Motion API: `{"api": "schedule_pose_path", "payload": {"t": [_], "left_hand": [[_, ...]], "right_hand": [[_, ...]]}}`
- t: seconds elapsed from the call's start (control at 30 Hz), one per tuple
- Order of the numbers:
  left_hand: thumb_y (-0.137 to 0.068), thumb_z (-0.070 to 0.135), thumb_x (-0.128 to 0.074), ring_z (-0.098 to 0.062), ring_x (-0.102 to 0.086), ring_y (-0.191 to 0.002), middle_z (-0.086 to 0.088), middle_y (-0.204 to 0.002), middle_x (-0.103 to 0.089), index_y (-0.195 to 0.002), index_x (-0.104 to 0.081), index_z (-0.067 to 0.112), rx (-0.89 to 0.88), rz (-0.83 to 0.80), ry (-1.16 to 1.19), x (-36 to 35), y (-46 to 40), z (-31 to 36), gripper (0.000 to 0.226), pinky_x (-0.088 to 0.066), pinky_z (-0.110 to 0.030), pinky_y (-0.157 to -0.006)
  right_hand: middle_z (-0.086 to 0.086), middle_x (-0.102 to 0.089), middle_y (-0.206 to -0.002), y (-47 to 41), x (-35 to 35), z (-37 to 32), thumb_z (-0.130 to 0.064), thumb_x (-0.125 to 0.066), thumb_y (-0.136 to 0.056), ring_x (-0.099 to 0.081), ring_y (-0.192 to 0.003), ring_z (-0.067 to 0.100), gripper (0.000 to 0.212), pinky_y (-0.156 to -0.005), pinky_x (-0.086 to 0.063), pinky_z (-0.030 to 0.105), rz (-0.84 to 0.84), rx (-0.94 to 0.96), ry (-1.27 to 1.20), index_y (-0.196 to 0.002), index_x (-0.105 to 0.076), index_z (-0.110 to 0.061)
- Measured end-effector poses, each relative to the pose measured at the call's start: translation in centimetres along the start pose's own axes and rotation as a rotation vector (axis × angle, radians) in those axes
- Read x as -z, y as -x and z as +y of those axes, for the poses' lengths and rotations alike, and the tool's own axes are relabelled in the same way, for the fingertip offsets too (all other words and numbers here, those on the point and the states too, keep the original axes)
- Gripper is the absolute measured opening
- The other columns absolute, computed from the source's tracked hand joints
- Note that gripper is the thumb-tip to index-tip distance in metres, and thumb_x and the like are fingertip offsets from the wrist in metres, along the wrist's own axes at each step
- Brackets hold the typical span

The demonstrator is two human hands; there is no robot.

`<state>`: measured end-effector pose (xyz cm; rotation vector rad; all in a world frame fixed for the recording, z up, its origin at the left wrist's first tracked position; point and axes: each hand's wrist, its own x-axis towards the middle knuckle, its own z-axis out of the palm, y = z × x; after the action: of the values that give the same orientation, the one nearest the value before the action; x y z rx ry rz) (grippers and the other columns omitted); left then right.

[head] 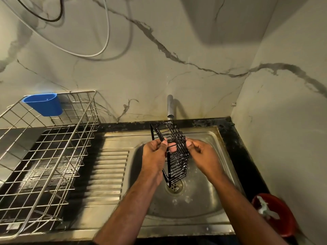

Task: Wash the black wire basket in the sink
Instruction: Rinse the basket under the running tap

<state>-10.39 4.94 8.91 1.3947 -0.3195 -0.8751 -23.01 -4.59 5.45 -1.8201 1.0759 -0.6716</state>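
Observation:
The black wire basket point(177, 161) hangs tilted on end over the steel sink point(208, 206), its lower end just above the drain point(174, 189). My left hand point(155, 154) grips its left frame, thumb on top and fingers curled into the wires. My right hand point(201, 154) pinches the basket's right side near the top. The tap point(170, 108) stands right behind the basket's upper end; whether water runs I cannot tell.
A large steel wire dish rack point(44, 156) with a blue plastic cup point(44, 104) on its rim sits on the left counter. The ribbed drainboard point(108, 172) lies beside the sink. A red bowl point(276, 214) holding a white scrap sits at the right. Marble walls close the corner.

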Motion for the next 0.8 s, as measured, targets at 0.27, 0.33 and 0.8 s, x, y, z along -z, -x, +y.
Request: {"api": "schedule_pose_path", "payload": {"t": [0.27, 0.33, 0.8], "left_hand": [[-0.102, 0.009, -0.059, -0.012, -0.078, -0.078, -0.006, -0.091, -0.081, -0.111, -0.069, -0.001, 0.038, 0.021, 0.060, -1.0, 0.1, 0.2, 0.017, -0.061, -0.023, -0.061], [-0.101, 0.008, -0.060, -0.010, -0.077, -0.076, -0.005, -0.089, -0.081, -0.110, -0.069, 0.000, 0.035, 0.020, 0.064, -1.2, 0.2, 0.1, 0.014, -0.056, -0.016, -0.058], [-0.096, 0.008, -0.068, -0.024, -0.077, -0.095, -0.013, -0.095, -0.080, -0.104, -0.072, 0.000, -0.006, -0.028, 0.003, -2.2, 0.2, -0.5, 0.012, -0.059, -0.043, -0.095]], "right_hand": [[-0.003, -0.059, -0.133, 0.3, 0.3, 1.5, -0.047, -0.052, -0.097, -0.060, -0.112, 0.007, 0.045, -0.097, -0.054, 0.036, 0.080, 0.021, 0.118, -0.139, -0.054, -0.031], [-0.002, -0.059, -0.133, 0.6, 0.3, 1.6, -0.048, -0.053, -0.097, -0.059, -0.111, 0.006, 0.044, -0.095, -0.052, 0.030, 0.078, 0.020, 0.109, -0.138, -0.054, -0.031], [0.002, -0.048, -0.139, 2.0, 0.5, 1.1, -0.062, -0.063, -0.085, -0.056, -0.105, 0.003, 0.099, -0.081, -0.050, 0.023, -0.088, 0.095, 0.199, -0.160, -0.006, -0.031]]}}
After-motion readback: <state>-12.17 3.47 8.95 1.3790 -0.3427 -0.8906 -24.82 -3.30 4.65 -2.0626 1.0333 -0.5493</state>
